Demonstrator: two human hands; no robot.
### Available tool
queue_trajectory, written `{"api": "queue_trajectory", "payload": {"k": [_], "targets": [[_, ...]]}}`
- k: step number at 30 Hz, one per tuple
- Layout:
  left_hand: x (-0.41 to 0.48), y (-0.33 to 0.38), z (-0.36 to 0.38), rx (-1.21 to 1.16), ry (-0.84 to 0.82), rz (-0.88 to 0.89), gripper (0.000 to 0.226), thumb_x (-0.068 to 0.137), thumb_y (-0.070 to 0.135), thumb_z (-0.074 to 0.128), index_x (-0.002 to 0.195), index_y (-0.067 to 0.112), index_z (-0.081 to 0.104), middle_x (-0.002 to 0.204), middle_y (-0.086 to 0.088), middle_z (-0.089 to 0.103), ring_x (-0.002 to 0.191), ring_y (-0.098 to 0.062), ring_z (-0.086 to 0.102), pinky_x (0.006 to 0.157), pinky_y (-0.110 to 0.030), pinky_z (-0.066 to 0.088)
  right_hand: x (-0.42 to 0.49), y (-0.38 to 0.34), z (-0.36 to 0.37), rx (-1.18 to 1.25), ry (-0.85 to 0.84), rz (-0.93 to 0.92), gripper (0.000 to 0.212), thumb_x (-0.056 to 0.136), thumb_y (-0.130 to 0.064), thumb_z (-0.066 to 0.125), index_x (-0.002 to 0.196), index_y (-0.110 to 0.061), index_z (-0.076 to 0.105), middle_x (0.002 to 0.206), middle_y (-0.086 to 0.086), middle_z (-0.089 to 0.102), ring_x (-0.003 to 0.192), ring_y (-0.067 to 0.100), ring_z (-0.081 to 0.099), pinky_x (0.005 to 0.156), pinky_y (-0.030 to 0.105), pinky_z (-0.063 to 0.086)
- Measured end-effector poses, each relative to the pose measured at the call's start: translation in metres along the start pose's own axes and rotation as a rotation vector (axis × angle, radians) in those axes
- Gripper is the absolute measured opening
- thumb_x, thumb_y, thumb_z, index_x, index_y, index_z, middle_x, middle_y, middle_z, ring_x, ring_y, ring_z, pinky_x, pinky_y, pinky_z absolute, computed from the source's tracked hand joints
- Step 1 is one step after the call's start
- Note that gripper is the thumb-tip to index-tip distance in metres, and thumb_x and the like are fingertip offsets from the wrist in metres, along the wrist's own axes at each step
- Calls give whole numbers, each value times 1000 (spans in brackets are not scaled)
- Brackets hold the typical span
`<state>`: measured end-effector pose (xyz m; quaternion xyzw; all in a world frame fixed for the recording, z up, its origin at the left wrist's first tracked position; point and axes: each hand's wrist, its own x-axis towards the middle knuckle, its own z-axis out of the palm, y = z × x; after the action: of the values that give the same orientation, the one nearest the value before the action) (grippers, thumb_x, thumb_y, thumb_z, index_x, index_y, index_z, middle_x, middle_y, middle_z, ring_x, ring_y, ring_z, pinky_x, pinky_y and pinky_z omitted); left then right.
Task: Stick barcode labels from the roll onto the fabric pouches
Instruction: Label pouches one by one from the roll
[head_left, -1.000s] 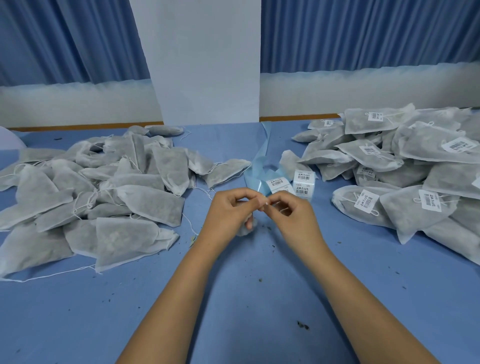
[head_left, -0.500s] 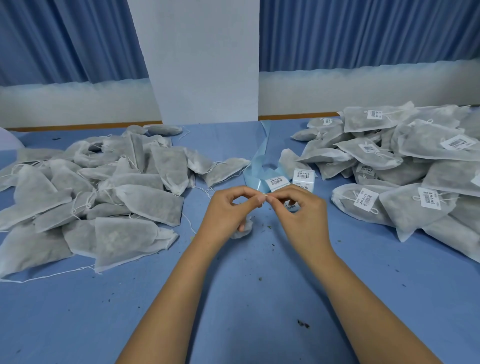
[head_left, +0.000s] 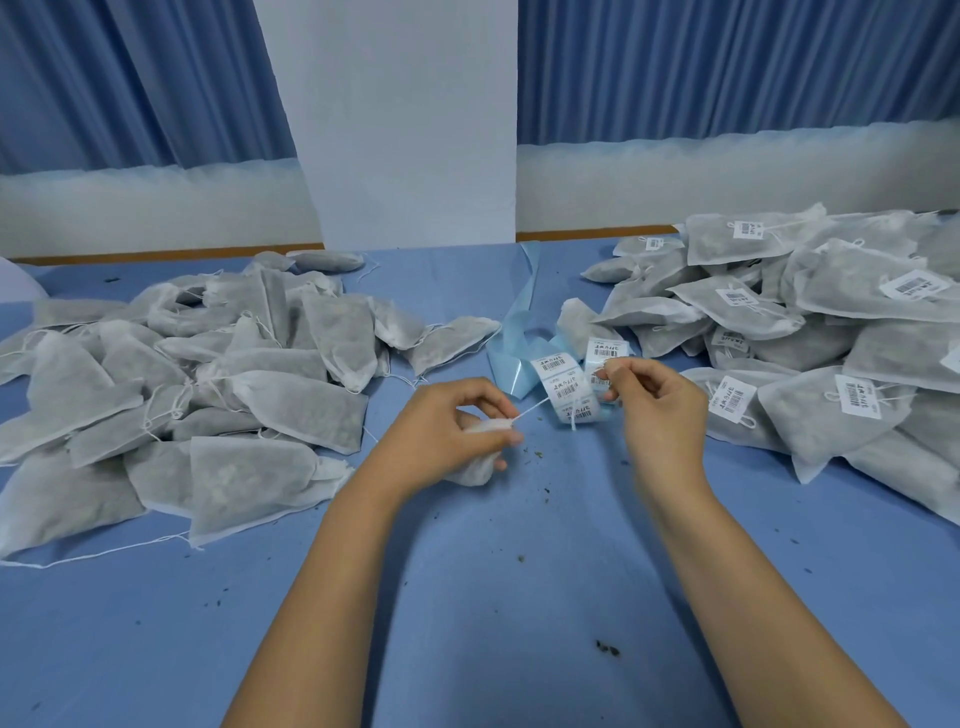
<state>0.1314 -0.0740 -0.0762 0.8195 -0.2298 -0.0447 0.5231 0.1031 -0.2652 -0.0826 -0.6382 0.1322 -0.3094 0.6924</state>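
Blue cloth (head_left: 519, 597) covered table; dark crumbs (head_left: 608, 648) scattered near front. Blue curtains (head_left: 727, 67) hung behind, white pillar (head_left: 405, 130) between them, wooden strip (head_left: 156, 255) along far edge.

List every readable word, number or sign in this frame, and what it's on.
Nothing is legible enough to quote.
Label roll: barcodes plus a line of characters, too small to read.
Pouch labels, right pile: same print, blurred.
Label pinched by the right hand: barcode, unreadable.
Unlabelled pouches, left pile: no print visible.
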Motion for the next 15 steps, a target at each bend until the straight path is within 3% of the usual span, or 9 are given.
{"api": "queue_trajectory", "payload": {"k": [3, 6, 11, 13, 15], "targets": [[2, -8, 2, 283, -11, 73, 26, 79, 17, 78, 81, 37, 63, 77, 17, 64, 73, -6, 62, 69, -15, 48, 3, -1, -2, 99, 54, 55, 15, 88, -4, 59, 79, -11, 69, 63, -10, 65, 50, -4, 53, 56, 7, 43], [5, -11, 4, 359, 96, 64, 11, 85, 19, 70, 83, 28, 66, 79, 11, 68, 74, -3, 63, 73, -22, 51, 2, -2, -2, 145, 50, 70, 13, 88, -6, 59, 82, -9, 70, 60, -11, 62, 53, -2, 53, 60, 9, 44], [11, -9, 8, -21, 448, -79, 18, 90, 24, 65, 72, 24, 64, 53, 16, 58, 49, 1, 49, 51, -12, 38, -9, -10, 3, 143, -141, -86, 15, 89, -10, 62, 78, -17, 70, 65, -8, 63, 65, 5, 56, 68, 14, 46], [12, -5, 10, -199, 469, -159, 18, 93, 28, 62, 81, 15, 64, 59, 9, 55, 54, -6, 47, 56, -20, 38, -20, -11, 7, 81, -266, -222, 13, 86, -6, 65, 78, -15, 70, 70, -8, 66, 67, 6, 58, 69, 15, 46], [12, -4, 12, -309, 479, -237, 22, 96, 34, 57, 93, 12, 63, 78, 0, 61, 71, -13, 56, 69, -28, 45, -32, -8, 12, -48, -407, -405, 10, 83, -1, 67, 77, -9, 69, 76, -6, 66, 71, 9, 58, 70, 18, 44]]}}
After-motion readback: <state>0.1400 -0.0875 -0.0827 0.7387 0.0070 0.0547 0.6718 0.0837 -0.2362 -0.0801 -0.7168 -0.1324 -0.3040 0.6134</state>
